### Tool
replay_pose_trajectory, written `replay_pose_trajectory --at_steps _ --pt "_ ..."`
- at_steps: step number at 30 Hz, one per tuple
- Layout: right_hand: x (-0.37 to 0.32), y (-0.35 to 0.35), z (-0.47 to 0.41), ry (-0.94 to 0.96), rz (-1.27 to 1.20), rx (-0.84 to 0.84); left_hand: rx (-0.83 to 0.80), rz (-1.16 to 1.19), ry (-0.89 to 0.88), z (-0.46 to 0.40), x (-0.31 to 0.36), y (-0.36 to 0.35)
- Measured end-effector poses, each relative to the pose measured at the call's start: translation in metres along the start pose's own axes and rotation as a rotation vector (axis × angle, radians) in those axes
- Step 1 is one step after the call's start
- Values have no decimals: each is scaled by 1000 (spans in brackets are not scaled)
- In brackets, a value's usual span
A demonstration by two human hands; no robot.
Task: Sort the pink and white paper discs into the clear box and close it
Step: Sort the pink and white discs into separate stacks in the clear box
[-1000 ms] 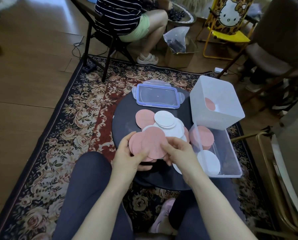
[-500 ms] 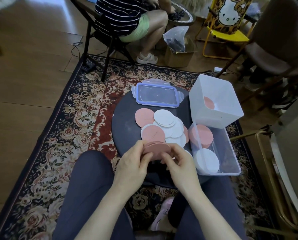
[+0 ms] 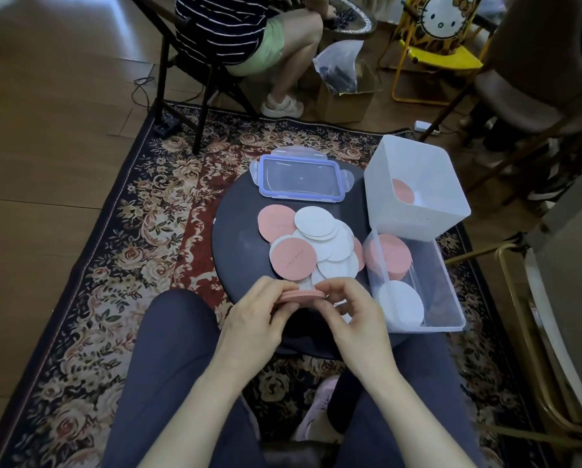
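Both my hands meet at the near edge of the round dark table (image 3: 235, 231). My left hand (image 3: 255, 319) curls its fingers around the left side of a flat stack of pink discs (image 3: 301, 294); my right hand (image 3: 353, 315) pinches the stack's right edge between thumb and fingertips. The stack is held level, seen edge-on; number of discs in it cannot be counted.

Loose pile (image 3: 313, 244) on the table: two pink discs fully visible, a third pink edge at the right, at least five white discs, overlapping so an exact count is uncertain.

Clear box (image 3: 448, 298) at my right, open: one pink stack at the far end, one white stack at the near end. Its lid (image 3: 301, 179) lies flat at the table's far edge. White bin (image 3: 414, 184) behind the box: one pink disc, partly hidden by the wall.
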State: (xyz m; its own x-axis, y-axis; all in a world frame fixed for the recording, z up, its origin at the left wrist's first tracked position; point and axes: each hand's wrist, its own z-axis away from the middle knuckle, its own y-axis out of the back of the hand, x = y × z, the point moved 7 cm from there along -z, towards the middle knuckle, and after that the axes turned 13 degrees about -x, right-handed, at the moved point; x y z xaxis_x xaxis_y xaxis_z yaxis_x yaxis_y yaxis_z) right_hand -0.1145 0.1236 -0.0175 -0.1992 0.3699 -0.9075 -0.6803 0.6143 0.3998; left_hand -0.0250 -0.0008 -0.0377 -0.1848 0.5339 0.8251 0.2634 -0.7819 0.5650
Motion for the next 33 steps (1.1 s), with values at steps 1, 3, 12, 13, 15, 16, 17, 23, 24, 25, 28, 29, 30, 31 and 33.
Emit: replay_pose_trajectory --at_steps 1,3,12,13,15,16,17,23,24,25,28,29,30,31,33 --pt "3 0 0 -24 -5 0 -8 -19 -4 -1 0 -1" --pt "9 -1 0 -70 -19 -18 -18 -42 -11 -3 0 -3" --pt "0 21 13 -87 -361 10 -59 517 149 -10 18 -10" --pt "-2 31 17 -86 -381 36 -71 546 135 -11 25 -14" --pt "-3 60 23 -97 -431 141 -82 508 97 -15 35 -24" --pt "0 77 26 -113 -448 215 -86 428 67 -17 40 -29" --pt "3 95 26 -134 -439 284 -91 324 14 -19 46 -34" --pt "36 140 -12 -304 -210 373 -208 -93 -337 -32 72 -84" --pt "40 138 -21 -328 -188 363 -212 -97 -350 -33 72 -87" --pt "45 136 -29 -353 -162 348 -209 -106 -354 -35 72 -89" --pt "53 130 -41 -404 -87 321 -200 -146 -344 -39 69 -88" --pt "54 129 -43 -399 -53 326 -204 -153 -340 -39 69 -87" --pt "52 128 -42 -381 -16 336 -211 -158 -337 -38 69 -88" --pt "49 128 -41 -356 29 348 -218 -163 -334 -37 69 -88" --pt "42 127 -37 -315 125 353 -225 -163 -323 -36 69 -89"
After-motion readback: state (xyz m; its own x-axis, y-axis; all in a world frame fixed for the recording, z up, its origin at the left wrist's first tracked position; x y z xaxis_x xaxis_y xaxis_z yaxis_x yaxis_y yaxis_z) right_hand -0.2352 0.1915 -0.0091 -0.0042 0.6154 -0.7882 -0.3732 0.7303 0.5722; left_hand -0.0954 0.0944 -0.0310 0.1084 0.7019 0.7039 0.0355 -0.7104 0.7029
